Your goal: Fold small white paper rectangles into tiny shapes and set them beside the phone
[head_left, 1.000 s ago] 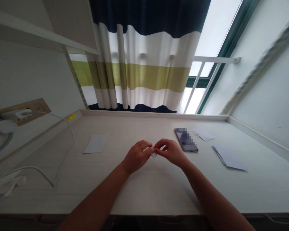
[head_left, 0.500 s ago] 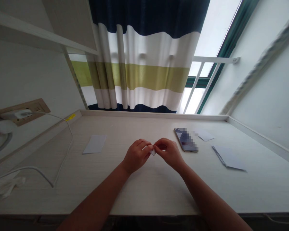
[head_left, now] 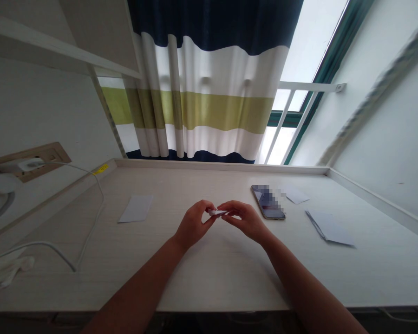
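Just below the frame's centre, my left hand [head_left: 191, 227] and right hand [head_left: 248, 223] pinch a small folded paper [head_left: 216, 213]; I'm apparently working its folds, and the next move likely needs light, even pressure.

Between left hand [head_left: 191, 225] and right hand [head_left: 245, 220], a small paper [head_left: 217, 212]! On the desk [head_left: 202, 283], a loose sheet [head_left: 136, 208] lies left, cable [head_left: 38, 243] farther left; phone [head_left: 264, 204] right, paper stack [head_left: 332, 228] beyond it rightward; curtain [head_left: 209, 93] behind the desk.
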Action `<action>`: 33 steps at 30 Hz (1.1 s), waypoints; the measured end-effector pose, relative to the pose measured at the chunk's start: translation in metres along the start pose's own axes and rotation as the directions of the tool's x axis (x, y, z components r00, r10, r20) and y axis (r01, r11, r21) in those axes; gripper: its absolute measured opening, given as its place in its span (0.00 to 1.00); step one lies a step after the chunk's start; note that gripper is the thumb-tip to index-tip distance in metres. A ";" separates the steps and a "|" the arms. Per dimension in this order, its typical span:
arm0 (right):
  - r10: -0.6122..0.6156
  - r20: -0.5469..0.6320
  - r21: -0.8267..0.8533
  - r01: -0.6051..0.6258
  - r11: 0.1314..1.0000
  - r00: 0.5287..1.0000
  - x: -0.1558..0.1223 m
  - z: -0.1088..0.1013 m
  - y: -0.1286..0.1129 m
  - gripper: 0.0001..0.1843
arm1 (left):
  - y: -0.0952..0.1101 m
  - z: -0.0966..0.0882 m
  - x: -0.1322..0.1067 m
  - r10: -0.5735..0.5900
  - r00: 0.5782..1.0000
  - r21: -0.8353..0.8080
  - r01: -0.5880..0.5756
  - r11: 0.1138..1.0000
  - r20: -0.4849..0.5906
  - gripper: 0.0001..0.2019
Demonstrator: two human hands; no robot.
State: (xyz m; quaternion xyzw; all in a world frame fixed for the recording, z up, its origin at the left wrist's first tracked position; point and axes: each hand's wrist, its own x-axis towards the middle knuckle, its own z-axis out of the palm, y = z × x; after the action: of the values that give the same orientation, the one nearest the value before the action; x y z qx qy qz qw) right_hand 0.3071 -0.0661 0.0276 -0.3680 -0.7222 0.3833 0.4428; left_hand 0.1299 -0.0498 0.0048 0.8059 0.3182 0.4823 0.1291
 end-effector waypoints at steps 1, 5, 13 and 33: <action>0.009 -0.011 -0.026 -0.009 1.000 1.000 0.000 0.000 0.001 0.10 | 0.001 0.000 0.000 -0.027 1.000 -0.021 0.028 0.999 0.009 0.04; 0.070 -0.074 -0.033 -0.072 0.997 0.995 0.002 0.001 0.004 0.07 | 0.002 0.000 0.002 -0.150 0.987 -0.181 0.157 0.971 0.051 0.06; 0.202 -0.156 0.237 -0.162 0.958 0.967 0.006 0.003 0.015 0.08 | 0.001 0.001 0.007 -0.395 0.910 -0.456 0.406 0.792 0.123 0.09; 0.498 -0.075 0.614 -0.353 0.706 0.864 0.008 0.018 0.011 0.13 | 0.002 0.009 0.002 -0.376 0.924 -0.275 0.345 0.898 -0.069 0.07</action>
State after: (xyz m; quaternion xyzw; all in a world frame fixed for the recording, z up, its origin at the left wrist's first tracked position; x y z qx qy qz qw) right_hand 0.2899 -0.0584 0.0146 -0.4151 -0.4066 0.6307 0.5144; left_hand 0.1390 -0.0491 0.0024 0.6786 0.4040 0.5349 0.3003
